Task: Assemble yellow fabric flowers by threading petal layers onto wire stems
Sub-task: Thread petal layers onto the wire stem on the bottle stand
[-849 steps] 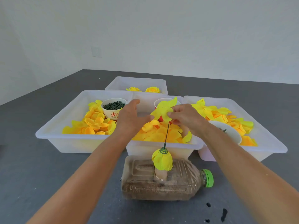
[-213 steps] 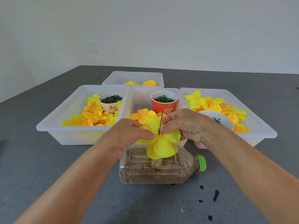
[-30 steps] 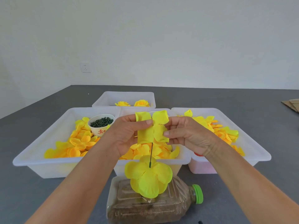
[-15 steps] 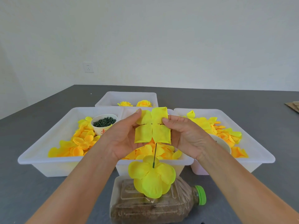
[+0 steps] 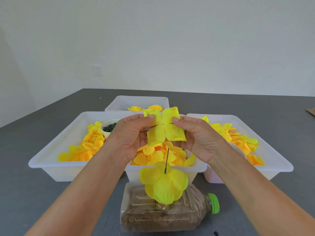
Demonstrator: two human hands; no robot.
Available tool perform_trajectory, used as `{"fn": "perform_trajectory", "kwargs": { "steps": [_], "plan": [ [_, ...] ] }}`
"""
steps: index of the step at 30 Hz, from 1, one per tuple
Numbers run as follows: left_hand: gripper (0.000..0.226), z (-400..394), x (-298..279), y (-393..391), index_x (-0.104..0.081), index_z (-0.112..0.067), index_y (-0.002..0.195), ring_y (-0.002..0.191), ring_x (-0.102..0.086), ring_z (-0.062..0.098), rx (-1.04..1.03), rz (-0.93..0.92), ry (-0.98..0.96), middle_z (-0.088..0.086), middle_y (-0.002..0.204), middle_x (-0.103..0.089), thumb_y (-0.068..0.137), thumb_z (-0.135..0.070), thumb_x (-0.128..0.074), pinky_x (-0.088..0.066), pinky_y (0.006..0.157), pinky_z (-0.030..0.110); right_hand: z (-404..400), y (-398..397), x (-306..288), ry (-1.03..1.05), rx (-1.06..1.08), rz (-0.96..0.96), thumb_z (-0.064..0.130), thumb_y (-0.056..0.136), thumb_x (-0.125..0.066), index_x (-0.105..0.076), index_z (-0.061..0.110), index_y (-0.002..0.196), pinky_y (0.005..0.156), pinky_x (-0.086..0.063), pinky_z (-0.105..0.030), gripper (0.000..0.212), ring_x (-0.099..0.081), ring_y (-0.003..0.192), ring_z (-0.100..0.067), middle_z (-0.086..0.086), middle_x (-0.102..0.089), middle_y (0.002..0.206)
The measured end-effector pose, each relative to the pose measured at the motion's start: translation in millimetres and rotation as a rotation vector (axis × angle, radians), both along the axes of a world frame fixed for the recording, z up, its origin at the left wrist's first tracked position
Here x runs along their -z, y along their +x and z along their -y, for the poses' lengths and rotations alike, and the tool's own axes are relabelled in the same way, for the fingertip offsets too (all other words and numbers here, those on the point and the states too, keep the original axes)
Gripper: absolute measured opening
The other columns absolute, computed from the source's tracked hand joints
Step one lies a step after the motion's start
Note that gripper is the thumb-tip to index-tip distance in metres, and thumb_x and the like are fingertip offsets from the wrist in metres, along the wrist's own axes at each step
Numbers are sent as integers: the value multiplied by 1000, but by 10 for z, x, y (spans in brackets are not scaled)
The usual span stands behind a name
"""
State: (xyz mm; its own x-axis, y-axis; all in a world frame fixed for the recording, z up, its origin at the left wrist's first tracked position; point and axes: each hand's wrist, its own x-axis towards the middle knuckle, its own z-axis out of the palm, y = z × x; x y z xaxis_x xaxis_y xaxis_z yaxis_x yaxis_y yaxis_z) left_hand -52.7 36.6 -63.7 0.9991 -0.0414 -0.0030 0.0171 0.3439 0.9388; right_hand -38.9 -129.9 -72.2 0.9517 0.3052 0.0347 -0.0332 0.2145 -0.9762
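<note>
Two hands, one four-lobed petal layer [image 5: 164, 126] held above the wire stem [image 5: 166, 160].

My left hand [image 5: 131, 135] pinches the layer's left edge and my right hand [image 5: 196, 135] its right edge, palms turned in, thumbs on the near face. At 6 o'clock the stem rises from a half-built flower [image 5: 163, 182] standing on a sand-filled bottle [image 5: 160, 217]. White trays [image 5: 51, 165] of petals crowd 9 to 3 o'clock; open grey table [image 5: 30, 198] lies at 7 o'clock. A cup [image 5: 109, 127] at 10 o'clock shows no readable writing.
</note>
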Motion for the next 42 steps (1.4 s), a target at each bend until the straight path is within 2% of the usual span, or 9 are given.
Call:
{"fn": "perform_trajectory", "kwargs": {
  "steps": [4, 11, 17, 21, 29, 32, 34, 36, 42],
  "plan": [
    [12, 16, -36, -36, -63, -5, 90, 61, -69, 20, -8, 7, 11, 13, 81, -70, 82, -14, -62, -58, 55, 29, -12, -44, -51, -37, 14, 36, 22, 57, -71, -71, 11, 91, 83, -52, -42, 35, -67, 78, -21, -8, -72, 88],
    [24, -5, -63, -133, -65, -6, 100, 64, -70, 20, 55, -1, 16, 12, 80, -73, 86, -24, -57, -58, 59, 31, 9, -101, -94, -28, 42, 74, 18, 56, -72, -71, 8, 90, 74, -56, -35, 35, -69, 76, -22, -10, -73, 88],
    [25, -58, -93, -226, -69, -11, 92, 65, -69, 19, 98, 33, 44, 8, 81, -73, 83, -31, -58, -57, 59, 29, 40, -166, -150, -40, 51, 91, 18, 54, -74, -72, 8, 88, 84, -55, -44, 35, -69, 82, -27, -14, -73, 91],
    [23, -52, -115, -282, -68, -7, 84, 64, -69, 18, 82, 71, 76, 9, 77, -73, 63, -15, -66, -58, 60, 28, 27, -203, -176, -48, 66, 88, 17, 54, -74, -72, 8, 85, 90, -51, -51, 33, -68, 85, -30, -15, -72, 92],
    [13, -24, -144, -328, -67, -6, 81, 59, -69, 16, 66, 47, 117, 5, 70, -72, 78, 4, -60, -58, 55, 26, 10, -261, -202, -54, 18, 37, 11, 54, -72, -72, 5, 89, 90, -50, -53, 35, -66, 92, -36, -19, -70, 98],
    [18, -14, -170, -319, -65, -3, 91, 57, -67, 17, 60, 8, 82, 8, 75, -71, 73, 0, -64, -58, 54, 27, -6, -269, -232, -33, -8, -2, 8, 57, -70, -68, -1, 99, 84, -55, -47, 43, -68, 91, -35, -20, -70, 101],
    [37, -10, -190, -312, -63, -4, 98, 61, -66, 20, 57, -11, 86, 11, 83, -69, 62, -8, -69, -58, 64, 33, -16, -270, -262, -3, -16, -25, 7, 57, -69, -68, 0, 98, 79, -57, -44, 42, -69, 83, -31, -18, -71, 97],
    [36, -4, -207, -320, -64, -8, 90, 66, -65, 21, 79, -16, 116, 10, 85, -68, 56, -14, -69, -55, 74, 37, -13, -271, -287, -22, -15, -33, 8, 56, -69, -68, 2, 97, 80, -56, -44, 41, -68, 83, -30, -17, -71, 97],
    [41, -40, -148, -358, -67, -3, 98, 71, -68, 22, 155, -41, 143, 10, 86, -72, 57, -9, -67, -56, 71, 37, 23, -343, -251, -73, -74, -90, 7, 55, -69, -68, 1, 99, 68, -58, -35, 45, -69, 73, -24, -14, -71, 89]
  ]
}}
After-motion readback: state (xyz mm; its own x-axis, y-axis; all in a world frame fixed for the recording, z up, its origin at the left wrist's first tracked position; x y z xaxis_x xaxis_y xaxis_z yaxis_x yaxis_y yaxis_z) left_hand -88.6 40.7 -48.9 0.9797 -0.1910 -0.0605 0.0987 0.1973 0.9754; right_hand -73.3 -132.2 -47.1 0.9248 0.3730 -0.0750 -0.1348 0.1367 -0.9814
